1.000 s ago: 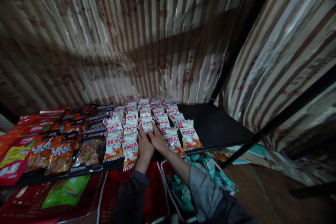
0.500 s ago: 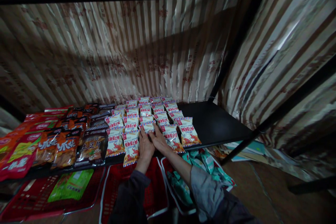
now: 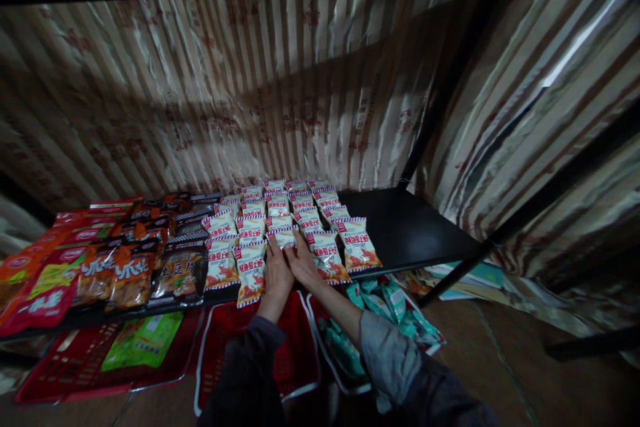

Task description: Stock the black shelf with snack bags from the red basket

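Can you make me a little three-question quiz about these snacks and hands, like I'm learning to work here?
1. True or false: the left hand is holding a green bag.
2. On the shelf, which packets sit right beside the white packets, on their left? A green, B black, C teal.
3. Fill in: the teal packets lie in a ___ below.

Key:
1. False: it touches a white packet.
2. B, the black packets.
3. Basket.
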Demonstrator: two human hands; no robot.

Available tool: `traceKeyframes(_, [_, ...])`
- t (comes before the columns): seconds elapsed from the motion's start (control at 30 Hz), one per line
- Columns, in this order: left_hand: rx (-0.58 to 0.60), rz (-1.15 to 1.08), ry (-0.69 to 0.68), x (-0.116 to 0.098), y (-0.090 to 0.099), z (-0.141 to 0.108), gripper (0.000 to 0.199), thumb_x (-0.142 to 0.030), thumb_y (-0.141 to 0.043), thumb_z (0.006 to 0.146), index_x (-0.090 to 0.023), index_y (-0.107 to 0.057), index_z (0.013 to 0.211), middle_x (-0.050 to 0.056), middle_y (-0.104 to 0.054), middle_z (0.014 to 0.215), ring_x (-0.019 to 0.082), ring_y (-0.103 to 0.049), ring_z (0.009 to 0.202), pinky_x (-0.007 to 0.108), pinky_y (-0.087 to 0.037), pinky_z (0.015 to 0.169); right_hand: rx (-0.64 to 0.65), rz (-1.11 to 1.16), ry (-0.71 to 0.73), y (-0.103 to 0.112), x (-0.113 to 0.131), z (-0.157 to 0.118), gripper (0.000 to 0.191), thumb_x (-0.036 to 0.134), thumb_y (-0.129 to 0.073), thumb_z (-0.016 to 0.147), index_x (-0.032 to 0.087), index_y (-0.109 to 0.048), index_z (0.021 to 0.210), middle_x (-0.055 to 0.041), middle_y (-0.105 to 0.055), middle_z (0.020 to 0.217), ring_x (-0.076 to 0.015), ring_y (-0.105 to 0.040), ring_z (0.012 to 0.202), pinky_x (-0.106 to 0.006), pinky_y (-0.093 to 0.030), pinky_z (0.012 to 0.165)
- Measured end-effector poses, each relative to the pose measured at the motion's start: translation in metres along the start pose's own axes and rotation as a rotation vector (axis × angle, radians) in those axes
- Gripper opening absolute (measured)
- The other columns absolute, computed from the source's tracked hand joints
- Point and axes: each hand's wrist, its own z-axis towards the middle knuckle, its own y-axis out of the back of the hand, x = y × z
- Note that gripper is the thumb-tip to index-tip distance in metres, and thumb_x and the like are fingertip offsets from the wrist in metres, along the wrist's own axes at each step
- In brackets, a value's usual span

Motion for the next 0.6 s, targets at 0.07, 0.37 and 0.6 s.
traceKeyframes(0.07, [-0.026,0.059,-0.020,-0.001,-0.002,-0.002,0.055,-0.026,-0.030,0.091,0.000,-0.025,0.140,0.029,-0.040,0.136,0.029,-0.044,0.126,0.041,-0.046,0.094,-0.045,-0.025,0.043,-0.003,-0.006,-0.001,0.055,0.037,-0.040,0.088,0.017,-0.038,0.138,-0.0120,-0.043,0.141,-0.0242,-0.035,0.133,-0.048,-0.027,0.111])
traceKeyframes(0.37, [-0.169,0.338,-0.226,-0.004,0.027,-0.038,0.040,-0.018,-0.037,0.090,-0.012,-0.053,0.126,0.017,-0.055,0.128,0.027,-0.051,0.119,0.042,-0.044,0.096,-0.142,-0.222,0.356,0.005,-0.006,-0.011,0.047,0.032,-0.029,0.094,0.017,-0.036,0.139,-0.0102,-0.030,0.149,-0.0221,-0.023,0.139,-0.048,-0.029,0.110])
traceKeyframes(0.6, [-0.343,0.436,-0.283,0.052,0.035,-0.064,0.058,-0.036,-0.054,0.084,-0.016,-0.042,0.137,0.018,-0.018,0.152,0.038,-0.015,0.139,0.054,-0.032,0.104,-0.002,-0.620,0.538,0.009,0.004,-0.020,0.053,0.033,-0.040,0.091,0.022,-0.033,0.142,-0.0058,-0.017,0.154,-0.0301,-0.005,0.142,-0.053,-0.025,0.109])
